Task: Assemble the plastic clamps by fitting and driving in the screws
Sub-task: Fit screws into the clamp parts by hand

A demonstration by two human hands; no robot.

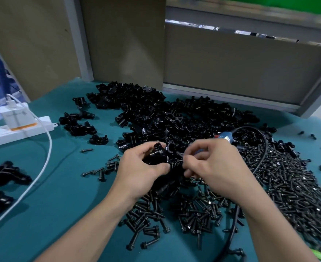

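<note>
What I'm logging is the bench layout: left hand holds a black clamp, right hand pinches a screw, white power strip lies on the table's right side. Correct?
No. The head view shows the white power strip on the left side of the table, not the right. The left hand holds a black clamp; the right hand pinches a screw.

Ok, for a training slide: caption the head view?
Left hand grips a black plastic clamp while the right hand pinches a screw beside it, over loose screws on a teal table.
</note>
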